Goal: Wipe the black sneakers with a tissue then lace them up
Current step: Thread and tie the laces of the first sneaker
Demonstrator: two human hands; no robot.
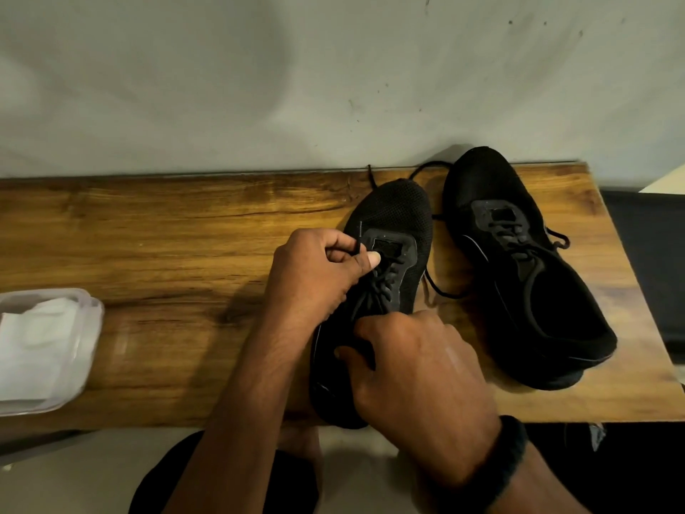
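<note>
While my left hand (318, 268) curls in over the near sneaker (396, 213), its thumb and forefinger pinch the free end of the lace (358, 242) beside the front eyelets, the tip standing up above my knuckles. My forearm runs up from the bottom edge across the wooden table (148, 235). My right hand (419, 361) lies over the rear of the same shoe, back of the hand upward, fingers bent down and thumb hooked at the opening, gripping it there; a black wristband (496, 461) circles that wrist.

That hand hides the shoe's heel and most of its opening, and which eyelet the lace enters I cannot tell (black cord on black mesh blurs together). The second sneaker (519, 291) sits just to the right, not touching the first, toe toward the wall, with lace ends trailing on the wood. White tissues (33, 339) lie in a clear tub (90, 317) at the left, cut off by the frame edge.
</note>
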